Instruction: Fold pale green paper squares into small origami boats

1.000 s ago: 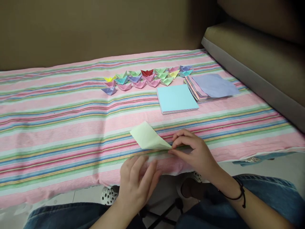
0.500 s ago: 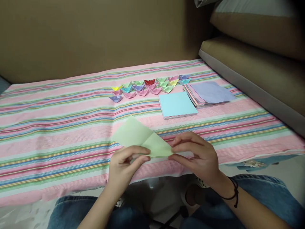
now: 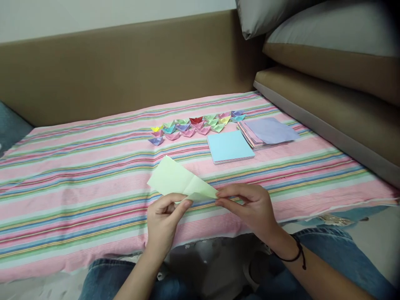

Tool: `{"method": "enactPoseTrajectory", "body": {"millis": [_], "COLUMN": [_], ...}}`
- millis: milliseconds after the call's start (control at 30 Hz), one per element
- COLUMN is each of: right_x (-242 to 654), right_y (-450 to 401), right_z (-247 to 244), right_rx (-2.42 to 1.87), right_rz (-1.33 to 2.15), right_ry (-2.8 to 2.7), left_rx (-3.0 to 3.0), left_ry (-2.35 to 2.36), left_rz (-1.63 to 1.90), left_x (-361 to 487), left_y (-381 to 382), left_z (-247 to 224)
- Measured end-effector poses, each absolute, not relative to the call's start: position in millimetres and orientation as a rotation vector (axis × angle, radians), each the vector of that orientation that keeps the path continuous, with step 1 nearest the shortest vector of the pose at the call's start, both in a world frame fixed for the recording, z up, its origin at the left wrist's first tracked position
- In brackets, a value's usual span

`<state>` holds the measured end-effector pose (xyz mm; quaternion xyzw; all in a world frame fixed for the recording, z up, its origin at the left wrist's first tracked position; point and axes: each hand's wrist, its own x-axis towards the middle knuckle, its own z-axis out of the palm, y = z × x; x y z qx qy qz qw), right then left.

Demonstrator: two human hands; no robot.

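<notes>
While my left grip (image 3: 162, 221) pinches the near edge of the green paper (image 3: 173, 177), it sits over the striped cloth (image 3: 78, 208), my side of the boats (image 3: 196, 121). Then blue stack (image 3: 230, 146), beyond the paper. Right grip (image 3: 253, 206) pinches paper's right tip. Purple-topped stack (image 3: 271, 130) just beside the blue; cushions (image 3: 325, 108) far right.

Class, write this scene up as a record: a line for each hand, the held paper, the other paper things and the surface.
Left hand: pinching the near edge of the green sheet
Right hand: pinching its right-hand tip
Held paper: pale green, creased, partly folded
Folded shapes: small multicoloured paper boats, grouped
Stacks: blue-topped stack; purple-topped stack to its right
Surface: striped cloth
</notes>
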<state>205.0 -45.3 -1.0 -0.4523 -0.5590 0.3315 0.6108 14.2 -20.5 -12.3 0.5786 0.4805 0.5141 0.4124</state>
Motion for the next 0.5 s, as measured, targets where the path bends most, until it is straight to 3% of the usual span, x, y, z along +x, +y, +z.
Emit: {"method": "enactPoseTrajectory", "body": {"millis": [300, 500], "right_x": [188, 180], "right_y": [-40, -36], "right_z": [-5, -6], "right_rx": [-1.038, -1.068], "right_rz": [0.952, 1.011], "right_ry": [-0.970, -0.934], "left_rx": [1.251, 1.071], "left_ry": [1.296, 1.116], "left_rz": [1.520, 1.642], "left_x": [25, 37], "left_y": [-18, -15], "left_z": [-9, 4]}}
